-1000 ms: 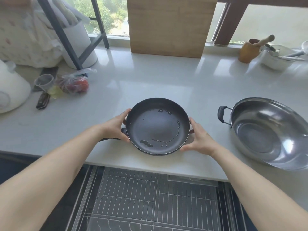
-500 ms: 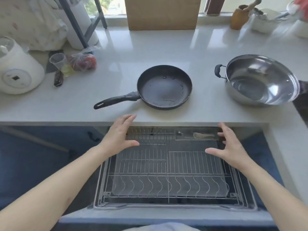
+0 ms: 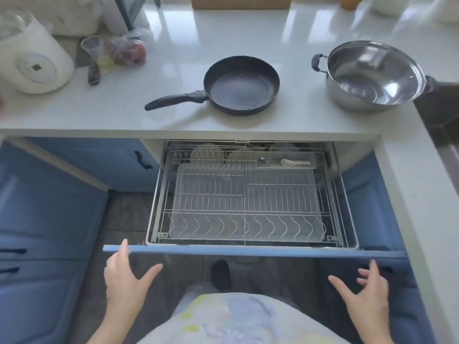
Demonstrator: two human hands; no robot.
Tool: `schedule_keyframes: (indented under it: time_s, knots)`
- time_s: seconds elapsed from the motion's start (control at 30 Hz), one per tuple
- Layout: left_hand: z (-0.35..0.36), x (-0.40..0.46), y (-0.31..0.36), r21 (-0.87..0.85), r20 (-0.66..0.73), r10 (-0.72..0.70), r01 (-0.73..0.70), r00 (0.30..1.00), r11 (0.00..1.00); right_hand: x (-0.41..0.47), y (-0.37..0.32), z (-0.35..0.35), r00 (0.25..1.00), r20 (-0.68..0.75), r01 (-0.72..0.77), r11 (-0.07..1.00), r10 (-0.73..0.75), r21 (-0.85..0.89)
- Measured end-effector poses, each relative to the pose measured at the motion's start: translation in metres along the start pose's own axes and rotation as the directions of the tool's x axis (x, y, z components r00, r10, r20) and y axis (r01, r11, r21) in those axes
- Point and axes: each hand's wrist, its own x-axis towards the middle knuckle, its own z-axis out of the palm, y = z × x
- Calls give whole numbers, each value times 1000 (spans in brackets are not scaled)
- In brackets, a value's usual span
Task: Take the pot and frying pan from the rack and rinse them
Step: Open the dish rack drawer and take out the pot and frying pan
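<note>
Two hands: both spread and holding nothing. My left hand [image 3: 125, 281] has straight fingers, one fingertip reaching the top edge of the blue drawer front [image 3: 248, 252]; my right hand [image 3: 365, 291] hovers loose-fingered just below that edge, near its right end.
Contact: only the left fingertip looks to be on the panel — whether the right touches it I cannot tell.
Rack: the pull-out wire dish rack [image 3: 248, 194] stands fully drawn out under the worktop, with pale plates at its back and a white spoon [image 3: 291, 163] in a small tray.
Task things: the black non-stick frying pan with a long dark handle [image 3: 242, 84] sits on the pale grey countertop [image 3: 173, 45], handle pointing left; the shiny steel two-handled pot [image 3: 372, 74] stands to its right, well apart from it. Both are out of the rack and not yet rinsed, I judge.
Step in hand: shutting the drawer, by my reading. I would set both palms flat on the front, evenly spaced, and push straight so the runners do not skew.
Edges: the pot sits close to the counter's right edge beside a dark recess; the pan's handle end nears the front lip.
Open room: bare counter left of the pan — further left stand a clear plastic cup [image 3: 94, 49] and a white appliance [image 3: 32, 60].
</note>
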Motion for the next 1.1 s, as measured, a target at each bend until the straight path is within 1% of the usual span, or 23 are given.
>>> schedule_keyframes:
  time_s: [0.07,0.13,0.17,0.3,0.43,0.53,0.67,0.83,1.0,1.1]
  knots:
    - [10,-12,-9,57,6,-185,185,983,981,-2,12,3,994,15,-111,993,112,-30]
    - [23,-17,-9,137,65,-300,290,952,947,6,19,5,987,57,-143,986,148,-81]
    - [30,-17,-5,171,84,-332,315,940,934,14,20,7,985,72,-146,982,155,-117]
    - [52,-8,21,212,60,-308,289,949,933,43,6,12,975,84,-186,965,204,-185]
    - [69,8,38,77,0,-362,361,932,929,51,-9,16,965,50,-248,961,256,-124]
    - [74,15,45,61,-26,-372,373,928,926,55,-15,17,964,39,-254,957,262,-142]
    - [74,32,51,80,-25,-363,364,931,928,69,-31,18,968,23,-245,955,252,-168]
    - [79,67,69,97,-27,-374,375,927,922,98,-60,23,954,27,-291,942,300,-168]
    - [83,102,95,85,-14,-380,380,925,921,132,-87,33,948,18,-309,935,317,-173]
    - [84,122,108,49,0,-388,387,922,921,150,-102,37,945,12,-319,931,326,-176]
